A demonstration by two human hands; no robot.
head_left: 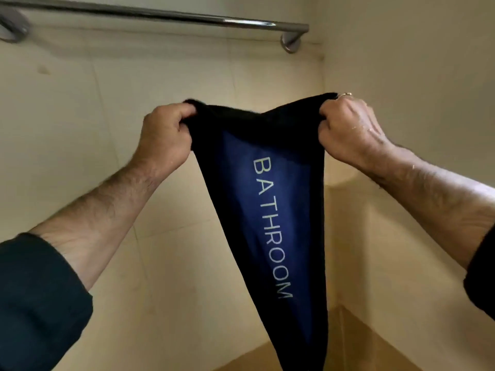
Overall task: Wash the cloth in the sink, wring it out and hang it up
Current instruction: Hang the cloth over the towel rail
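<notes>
A dark blue cloth [281, 210] with the pale word BATHROOM on it hangs in the air before a tiled wall corner. My left hand [163, 135] grips its upper left corner and my right hand [345, 129] grips its upper right corner, so the top edge stretches between them. The cloth narrows downward and runs out of view at the bottom. A chrome towel rail [166, 16] is fixed to the wall above both hands, with a gap between it and the cloth. No sink is in view.
Beige tiled walls [80, 116] meet in a corner behind the cloth. The rail's right bracket [290, 41] sits near that corner and its left bracket [12, 26] at the frame edge. A tan floor or ledge [356, 341] shows at the bottom.
</notes>
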